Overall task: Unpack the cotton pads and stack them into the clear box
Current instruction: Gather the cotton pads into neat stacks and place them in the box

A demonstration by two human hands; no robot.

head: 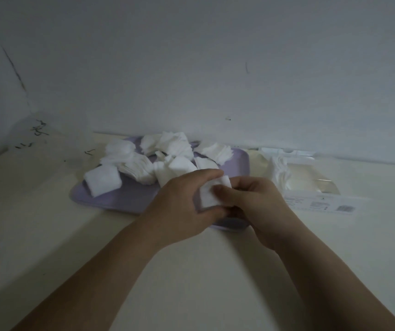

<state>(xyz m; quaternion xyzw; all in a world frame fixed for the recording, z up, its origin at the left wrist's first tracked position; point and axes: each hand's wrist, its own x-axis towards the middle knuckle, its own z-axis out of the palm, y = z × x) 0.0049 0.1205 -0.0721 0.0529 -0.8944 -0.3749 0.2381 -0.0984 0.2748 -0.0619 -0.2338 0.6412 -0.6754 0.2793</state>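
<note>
Loose cotton pads [158, 158] lie heaped on a lilac tray [120, 199], above whose near edge the left hand [182, 206] and right hand [258, 206] together pinch a small stack of pads [212, 192], with the opened packet [311, 185] just right of the tray.

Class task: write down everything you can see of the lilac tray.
The lilac tray is a shallow rounded rectangle, smooth like plastic, lying flat on the pale table. Loose white cotton pads lie heaped across it. The left hand and right hand, holding pads, cover its near right corner.
</note>
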